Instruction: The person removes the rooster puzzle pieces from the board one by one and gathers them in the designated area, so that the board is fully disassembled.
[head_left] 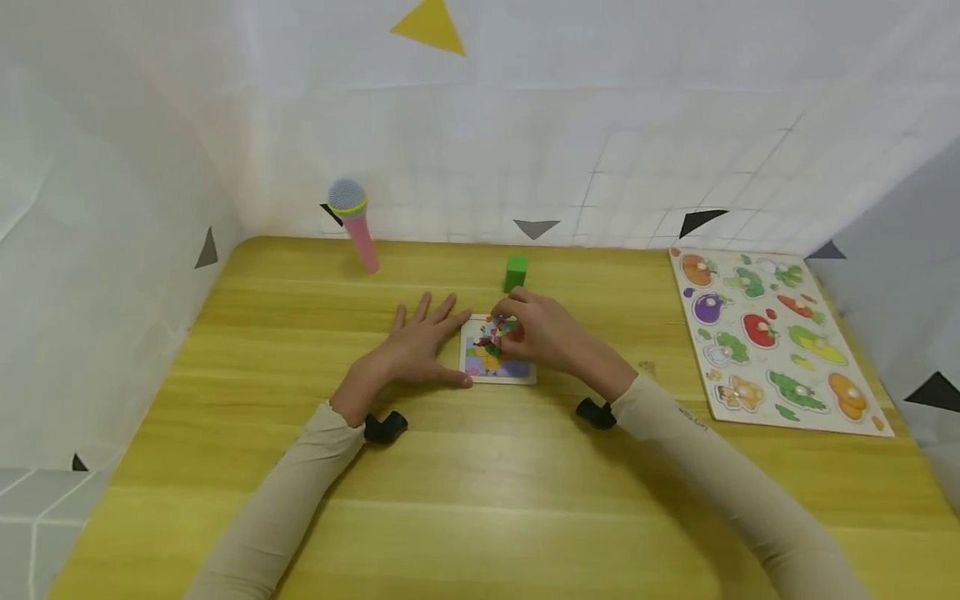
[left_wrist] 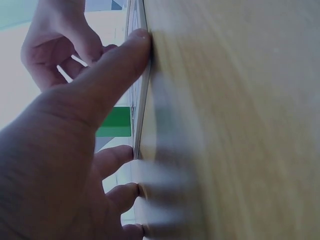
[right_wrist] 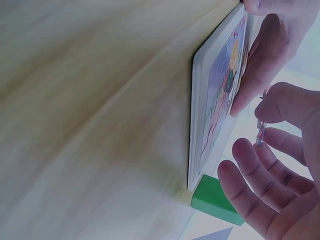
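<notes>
A small white-framed picture puzzle [head_left: 513, 372] lies flat on the table between both hands. My left hand [head_left: 411, 350] rests palm down with fingers spread, its thumb and index fingertips at the puzzle's left edge. In the left wrist view the thumb [left_wrist: 115, 72] presses along the frame's edge. Over the puzzle's upper right part, my right hand [head_left: 549, 330] pinches a thin, colourful puzzle piece [right_wrist: 261, 131] between thumb and fingers. The right wrist view shows that piece held edge-on, apart from the puzzle's printed face [right_wrist: 222, 92]. The right hand covers part of the picture.
A green block [head_left: 516, 273] stands just behind the puzzle. Farther back on the left is a pink toy microphone [head_left: 360, 233]. A large vegetable peg board [head_left: 780, 350] lies at the right. White sheeting [head_left: 487, 150] rises behind the wooden table [head_left: 480, 475].
</notes>
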